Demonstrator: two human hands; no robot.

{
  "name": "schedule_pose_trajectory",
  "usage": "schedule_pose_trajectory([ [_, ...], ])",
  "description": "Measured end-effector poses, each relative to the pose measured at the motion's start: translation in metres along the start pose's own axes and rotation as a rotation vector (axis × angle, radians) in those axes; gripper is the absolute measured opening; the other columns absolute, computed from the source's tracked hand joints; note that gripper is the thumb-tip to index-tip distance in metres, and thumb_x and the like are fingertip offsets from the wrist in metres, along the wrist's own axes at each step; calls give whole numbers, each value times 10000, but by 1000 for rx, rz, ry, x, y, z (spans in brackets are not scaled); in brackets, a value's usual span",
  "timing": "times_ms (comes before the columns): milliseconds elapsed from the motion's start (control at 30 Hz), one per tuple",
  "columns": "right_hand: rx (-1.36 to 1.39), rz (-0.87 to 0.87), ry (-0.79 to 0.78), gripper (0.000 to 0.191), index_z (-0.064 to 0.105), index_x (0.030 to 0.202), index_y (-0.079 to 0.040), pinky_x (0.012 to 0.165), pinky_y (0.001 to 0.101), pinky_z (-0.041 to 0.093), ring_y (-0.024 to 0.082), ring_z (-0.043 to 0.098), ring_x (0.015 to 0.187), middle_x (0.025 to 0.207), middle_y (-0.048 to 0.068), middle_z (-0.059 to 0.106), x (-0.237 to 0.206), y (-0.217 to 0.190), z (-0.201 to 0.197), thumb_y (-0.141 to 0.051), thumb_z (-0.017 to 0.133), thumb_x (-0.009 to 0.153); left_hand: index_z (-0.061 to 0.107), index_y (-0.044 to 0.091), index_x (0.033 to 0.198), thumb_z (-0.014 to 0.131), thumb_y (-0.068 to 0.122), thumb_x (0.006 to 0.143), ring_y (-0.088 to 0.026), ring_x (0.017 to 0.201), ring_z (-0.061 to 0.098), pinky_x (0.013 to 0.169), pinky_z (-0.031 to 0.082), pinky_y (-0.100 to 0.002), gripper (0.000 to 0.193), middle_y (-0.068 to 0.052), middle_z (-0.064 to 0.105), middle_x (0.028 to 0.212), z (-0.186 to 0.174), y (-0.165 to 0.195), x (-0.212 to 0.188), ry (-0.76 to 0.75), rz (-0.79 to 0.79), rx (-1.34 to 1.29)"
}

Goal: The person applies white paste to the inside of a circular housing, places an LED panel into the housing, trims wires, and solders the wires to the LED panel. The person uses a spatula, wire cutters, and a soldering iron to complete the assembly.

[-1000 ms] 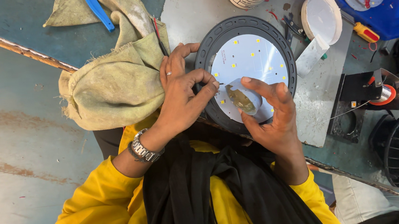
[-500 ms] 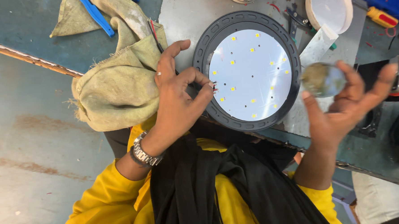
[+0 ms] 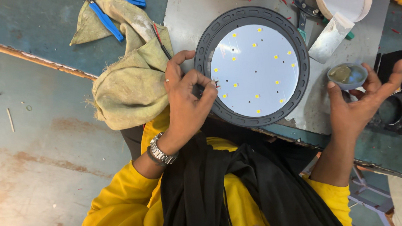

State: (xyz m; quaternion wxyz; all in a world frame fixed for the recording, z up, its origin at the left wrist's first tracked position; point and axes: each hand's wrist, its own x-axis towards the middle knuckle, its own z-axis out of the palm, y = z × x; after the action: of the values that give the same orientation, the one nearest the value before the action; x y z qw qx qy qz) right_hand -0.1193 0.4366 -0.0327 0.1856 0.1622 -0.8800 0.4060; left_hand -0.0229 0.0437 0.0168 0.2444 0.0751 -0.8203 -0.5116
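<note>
So the big thing here is the round lamp (image 3: 253,65) sitting flat on the grey bench (image 3: 183,19), centre-top of the frame: dark ribbed ring around a white disc dotted with small yellow LED chips, face up toward the camera. Being round it has no real long axis, it just lies level with its lower rim hanging near the bench edge. Left of it is a bunched-up rag (image 3: 127,84), touching the left hand, and blue-handled pliers (image 3: 106,17) lie in the upper left, partly on the rag. The left hand (image 3: 187,100) sits at the ring's lower-left rim, thumb and forefinger pressed together on something tiny with a bit of red showing, maybe a wire end or a screw, too small to call. The right hand (image 3: 363,101) is off to the right of the frame, well clear of the lamp, fingers spread loosely and cradling a small cup (image 3: 347,75) with some greyish-yellow paste in it, held open side up. My read is it's a fitting or wiring step at the rim, paste kept ready. Whatever comes next looks like fine fingertip work at that one spot, with the cup kept level so nothing slops out.
</note>
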Motion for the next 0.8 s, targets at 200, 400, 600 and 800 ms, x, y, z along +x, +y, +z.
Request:
schedule_pose_trajectory([
  [200,-69,-40,-8,1116,47,1666,-228,1261,380,394,237,429,1494,1619,176,365,-2,-1,2,128,790,913,651,78,809,741,143,827,-318,1318,453,1126,307,-483,112,-154,484,1439,7,2,-2,29,-16,65],
  [400,-76,1,58,989,153,1666,-156,1261,451,344,279,361,1579,1685,172,336,2,-41,5,-35,814,941,619,79,799,754,142,822,-311,1302,461,1136,306,-487,150,-142,489,1430,15,6,-6,74,-1,163],
  [600,72,-281,-338,691,585,1378,-112,1325,493,297,385,417,1531,1491,124,551,7,-108,21,-419,861,823,595,78,816,739,121,837,-311,1281,475,1124,311,-487,152,-143,493,1432,21,8,-9,94,12,215],
  [800,-66,-402,-368,549,746,1208,-153,1304,530,233,301,542,1371,1338,55,646,13,-125,38,-519,823,806,607,84,830,752,98,827,-379,1415,416,1171,284,-519,145,-152,494,1423,22,9,-9,100,109,307],
])
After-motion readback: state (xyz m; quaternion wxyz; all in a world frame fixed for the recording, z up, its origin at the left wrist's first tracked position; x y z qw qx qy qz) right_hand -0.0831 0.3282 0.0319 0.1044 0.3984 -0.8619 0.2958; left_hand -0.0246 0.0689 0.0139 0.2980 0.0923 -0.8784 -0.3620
